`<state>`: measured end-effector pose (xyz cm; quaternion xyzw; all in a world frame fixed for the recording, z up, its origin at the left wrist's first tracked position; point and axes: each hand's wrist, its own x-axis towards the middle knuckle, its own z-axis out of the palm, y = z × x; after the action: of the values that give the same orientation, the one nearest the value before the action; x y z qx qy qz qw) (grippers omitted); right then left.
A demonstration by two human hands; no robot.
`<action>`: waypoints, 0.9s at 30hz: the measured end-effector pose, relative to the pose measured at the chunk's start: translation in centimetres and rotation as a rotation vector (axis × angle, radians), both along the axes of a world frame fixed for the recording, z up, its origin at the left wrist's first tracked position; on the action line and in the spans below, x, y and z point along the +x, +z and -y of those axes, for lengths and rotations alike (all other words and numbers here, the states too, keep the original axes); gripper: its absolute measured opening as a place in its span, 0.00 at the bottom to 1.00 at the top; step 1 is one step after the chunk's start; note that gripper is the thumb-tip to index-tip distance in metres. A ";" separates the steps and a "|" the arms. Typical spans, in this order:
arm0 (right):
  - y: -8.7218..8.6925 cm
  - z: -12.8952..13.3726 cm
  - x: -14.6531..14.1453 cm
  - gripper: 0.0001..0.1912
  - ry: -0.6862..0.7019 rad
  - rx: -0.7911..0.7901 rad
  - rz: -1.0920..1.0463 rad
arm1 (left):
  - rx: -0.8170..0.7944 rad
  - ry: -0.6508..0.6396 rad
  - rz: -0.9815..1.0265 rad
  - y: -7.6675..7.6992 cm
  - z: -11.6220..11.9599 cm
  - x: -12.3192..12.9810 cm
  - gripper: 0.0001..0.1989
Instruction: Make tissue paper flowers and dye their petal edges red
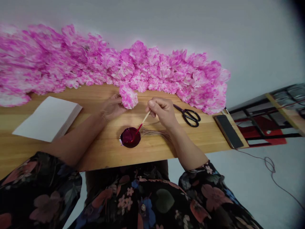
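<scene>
Soft, dimmish light, apparently from above, glints on glossy dark-red liquid (pixel 128 136); leftmost ruffled pink-and-white flowers (pixel 19 60) look smeared; the upper-right corner is black.

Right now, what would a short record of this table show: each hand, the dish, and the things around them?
Left hand: holds a pink flower
Right hand: holds a thin stick, red end at the dish
Dish: dark, with red liquid
Right of dish: thin strands, black scissors, phone
Left of dish: white paper stack
Behind: piled pink blossoms

No text, labels, brands, numbers or signs legible.
</scene>
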<state>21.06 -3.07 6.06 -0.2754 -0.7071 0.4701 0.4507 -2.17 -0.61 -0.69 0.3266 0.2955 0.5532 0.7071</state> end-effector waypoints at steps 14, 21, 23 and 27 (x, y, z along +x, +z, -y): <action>-1.1 -2.7 -0.4 0.33 -0.253 -0.401 -0.374 | 0.004 0.010 0.003 0.1 0.2 -0.1 0.10; -1.6 -3.6 -0.5 0.28 -0.454 -0.626 -0.475 | -0.016 0.011 0.071 0.4 0.2 0.1 0.12; -1.7 -3.6 -0.6 0.28 -0.459 -0.620 -0.472 | -0.034 0.025 0.084 0.4 0.3 0.1 0.12; -1.6 -3.5 -0.6 0.28 -0.455 -0.627 -0.488 | -0.053 0.050 0.068 0.4 0.4 0.1 0.11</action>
<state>20.43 0.42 4.43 -0.4280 -0.3252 0.6018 0.5908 -2.03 -0.99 -0.33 0.2812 0.2940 0.5736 0.7110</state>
